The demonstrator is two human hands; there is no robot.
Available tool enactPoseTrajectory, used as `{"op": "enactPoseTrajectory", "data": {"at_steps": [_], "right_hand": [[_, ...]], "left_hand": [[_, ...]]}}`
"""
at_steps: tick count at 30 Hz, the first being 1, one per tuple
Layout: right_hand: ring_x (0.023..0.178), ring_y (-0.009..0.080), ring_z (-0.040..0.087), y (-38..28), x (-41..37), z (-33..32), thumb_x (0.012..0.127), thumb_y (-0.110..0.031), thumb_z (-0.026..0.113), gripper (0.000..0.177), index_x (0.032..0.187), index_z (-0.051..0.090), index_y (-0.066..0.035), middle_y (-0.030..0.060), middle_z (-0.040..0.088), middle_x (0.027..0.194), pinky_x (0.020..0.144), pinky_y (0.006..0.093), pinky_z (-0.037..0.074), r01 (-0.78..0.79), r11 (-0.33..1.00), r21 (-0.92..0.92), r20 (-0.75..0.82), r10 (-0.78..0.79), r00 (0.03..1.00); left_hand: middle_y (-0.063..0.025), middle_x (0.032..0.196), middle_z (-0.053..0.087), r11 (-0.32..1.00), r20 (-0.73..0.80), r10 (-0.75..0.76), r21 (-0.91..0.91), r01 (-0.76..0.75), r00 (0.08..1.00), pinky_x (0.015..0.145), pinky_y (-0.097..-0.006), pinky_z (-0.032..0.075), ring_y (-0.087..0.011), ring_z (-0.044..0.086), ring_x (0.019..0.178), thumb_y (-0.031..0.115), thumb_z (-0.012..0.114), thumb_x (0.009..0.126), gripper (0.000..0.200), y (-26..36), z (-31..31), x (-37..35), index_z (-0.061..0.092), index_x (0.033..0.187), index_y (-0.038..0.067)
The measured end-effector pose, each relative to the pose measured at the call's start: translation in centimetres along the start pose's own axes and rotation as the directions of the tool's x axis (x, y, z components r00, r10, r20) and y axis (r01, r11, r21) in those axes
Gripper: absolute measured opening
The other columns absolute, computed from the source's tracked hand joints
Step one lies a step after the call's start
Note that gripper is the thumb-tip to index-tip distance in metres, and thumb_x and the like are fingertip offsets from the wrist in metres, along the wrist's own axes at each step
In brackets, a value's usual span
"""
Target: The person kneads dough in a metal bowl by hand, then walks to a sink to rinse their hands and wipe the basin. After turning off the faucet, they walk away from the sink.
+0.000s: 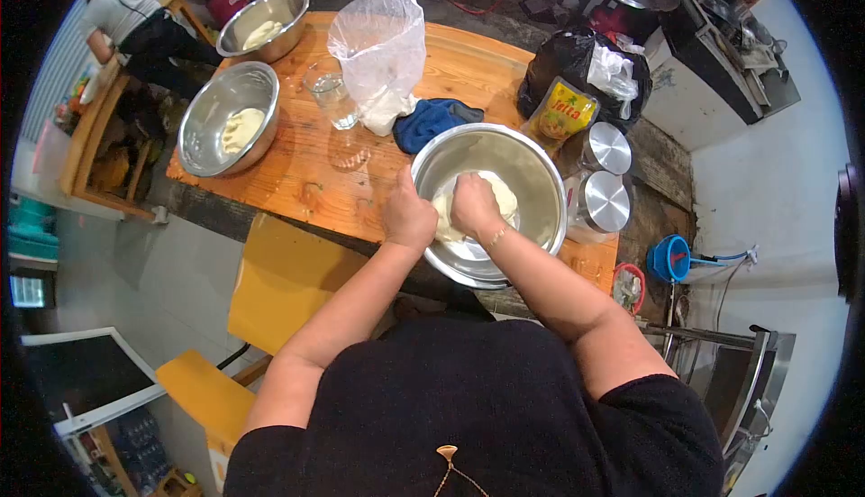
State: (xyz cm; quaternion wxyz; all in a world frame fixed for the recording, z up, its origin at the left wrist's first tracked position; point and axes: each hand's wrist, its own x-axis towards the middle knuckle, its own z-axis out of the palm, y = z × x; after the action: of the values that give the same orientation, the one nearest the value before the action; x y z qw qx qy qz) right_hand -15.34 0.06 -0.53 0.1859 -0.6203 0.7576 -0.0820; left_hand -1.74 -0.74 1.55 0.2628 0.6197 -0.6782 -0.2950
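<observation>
The pale dough (504,196) lies on the floor of a steel bowl (542,195). The bowl stands at the near edge of the wooden worktop (468,69), toward the right end, its rim projecting past that edge.

The right hand (472,201) is curled into a fist and pressed against the dough; whether its fingers clamp any dough cannot be told. The left hand (410,213) is closed on the bowl's left rim.

A blue cloth (440,125) lies just beyond the bowl. Two lidded jars (605,200) stand along the right edge of the worktop. A yellow pouch (566,111) is positioned beyond the bowl, in front of a black bag (556,66) at the far right corner.

A white plastic bag (378,42) stands near the middle of the far edge, beside a clear glass vessel (333,99) containing liquid.

A second bowl (200,129), with dough inside, is located at the near left corner. A third bowl (290,40), similarly loaded, occupies the far left corner. A yellow chair (286,276) stands at the near edge, left of the wearer.
</observation>
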Motion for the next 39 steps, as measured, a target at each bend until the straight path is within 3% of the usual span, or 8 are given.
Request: {"op": "enactPoseTrajectory", "data": {"at_steps": [6,12,14,19,27,29,35,39], "right_hand": [[0.093,0.0369,0.06,1.5,-5.4,-4.4,0.079,-0.007,0.049,0.026,0.099,0.062,0.004,0.0248,0.062,0.097,0.083,0.0438,0.047,0.306,0.916,0.258,0.066,-0.333,0.941],[0.092,0.0348,0.063,7.0,-3.4,-5.4,0.082,-0.024,0.058,0.037,0.103,0.063,0.006,0.0251,0.064,0.098,0.083,0.0384,0.047,-0.175,0.9,0.4,0.07,0.16,0.985],[0.1,0.0344,0.061,9.6,-0.8,-3.0,0.083,-0.032,0.058,0.046,0.104,0.061,0.009,0.0257,0.063,0.106,0.085,0.0381,0.045,-0.524,0.676,0.518,0.289,0.438,0.851],[0.078,0.0275,0.061,9.3,3.6,1.8,0.083,-0.029,0.058,0.039,0.09,0.062,0.009,0.0173,0.063,0.088,0.066,0.0367,0.046,-0.433,0.438,0.788,0.17,0.521,0.836],[0.08,0.034,0.064,0.0,-0.3,-3.3,0.069,-0.035,0.064,0.046,0.09,0.065,0.006,0.0227,0.065,0.079,0.075,0.0396,0.048,-0.429,0.781,0.455,0.145,0.41,0.901],[0.092,0.0368,0.063,-1.7,-1.6,-4.4,0.073,-0.036,0.06,0.042,0.092,0.067,0.002,0.0224,0.066,0.092,0.083,0.0405,0.048,-0.076,0.972,0.22,0.117,0.051,0.992],[0.089,0.0355,0.064,-2.3,-6.4,-5.4,0.074,-0.024,0.057,0.03,0.092,0.068,-0.002,0.0215,0.066,0.09,0.081,0.041,0.05,0.337,0.936,-0.1,0.541,-0.233,0.808],[0.088,0.0349,0.064,-2.5,-6.4,-3.4,0.076,-0.017,0.052,0.026,0.087,0.069,-0.002,0.0225,0.066,0.088,0.081,0.0416,0.05,0.24,0.951,-0.196,0.504,-0.112,0.856]], "left_hand": [[-0.0262,0.101,0.061,0.997,0.012,-0.066,-0.026,0.066,0.998,0.082,-0.0492,0.045,-0.0427,0.059,0.093,0.003,0.05,0.073,0.053,0.5,-0.4,-0.1,0.044,0.125,0.002],[-0.0263,0.099,0.062,0.996,-0.051,0.023,-0.089,-0.028,0.998,0.08,-0.0498,0.045,-0.0431,0.06,0.09,0.002,0.05,0.073,0.052,-1.0,0.8,0.2,0.045,0.125,0.003],[-0.0265,0.098,0.062,0.996,-0.043,0.022,-0.085,-0.026,0.999,0.08,-0.05,0.045,-0.0434,0.06,0.089,0.002,0.049,0.073,0.052,-0.8,0.7,0.1,0.045,0.125,0.003],[-0.0275,0.097,0.062,0.988,-0.066,0.108,-0.099,-0.114,0.992,0.08,-0.0499,0.045,-0.0439,0.06,0.088,0.002,0.05,0.072,0.055,-1.0,0.3,0.0,0.045,0.126,-0.001],[-0.0289,0.106,0.059,0.997,-0.128,0.057,-0.042,-0.063,0.99,0.085,-0.047,0.045,-0.0429,0.057,0.098,0.002,0.048,0.073,0.054,-1.6,0.0,-0.3,0.044,0.126,-0.005],[-0.0289,0.109,0.058,0.998,-0.109,0.031,-0.056,-0.037,0.994,0.087,-0.0463,0.044,-0.0426,0.056,0.101,0.002,0.048,0.073,0.054,-1.1,-0.7,-0.6,0.045,0.126,-0.005],[-0.0269,0.106,0.06,0.942,-0.226,0.125,-0.279,-0.187,0.966,0.085,-0.0447,0.046,-0.0413,0.058,0.098,0.003,0.049,0.072,0.047,-2.9,0.1,-0.6,0.052,0.119,-0.001],[-0.0268,0.104,0.061,0.921,-0.203,0.114,-0.344,-0.18,0.973,0.083,-0.0445,0.047,-0.0413,0.06,0.095,0.005,0.051,0.074,0.044,-3.2,0.8,-0.5,0.053,0.117,-0.004]]}}
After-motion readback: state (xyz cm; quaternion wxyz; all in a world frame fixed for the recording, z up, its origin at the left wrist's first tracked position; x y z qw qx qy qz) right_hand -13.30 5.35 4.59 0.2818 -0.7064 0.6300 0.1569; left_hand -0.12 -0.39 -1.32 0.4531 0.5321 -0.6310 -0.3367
